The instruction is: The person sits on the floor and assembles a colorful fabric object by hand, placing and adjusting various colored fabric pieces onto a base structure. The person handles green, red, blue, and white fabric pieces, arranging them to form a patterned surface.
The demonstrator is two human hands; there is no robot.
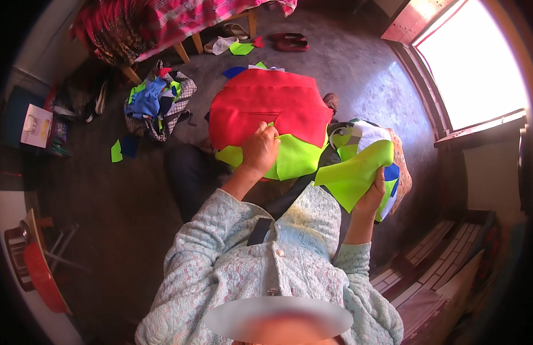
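red cloth: lying spread over the person's lap/knee, straight ahead of the torso, broad side running L–R; lime edging showing along its near edge.
lime panel: sitting just below the red cloth, overlapping its near edge, between both hands.
left hand: resting on the seam where red is meeting lime; fingers curled and pinching sth small at the tips, prob. a needle or pin, too small to tell. Nearer hand to the red cloth, touching it.
right hand: gripping a folded lime piece from below, thumb closing over its edge; sitting to the R of the red cloth, apart from it.
bundle: patchwork of white, blue, patterned fabric, lying behind the lime piece, against the R hand.
relation: work spot is lying up & slightly L of the left hand's knuckles; R hand is holding off to the side, lower.
scrap pile: blue/green/checked cloth heaped on the floor, well apart, far L.
floor scraps: lime & blue bits lying loose.
shoes: red pair sitting near the bed at top.
window: glaring bright at R.
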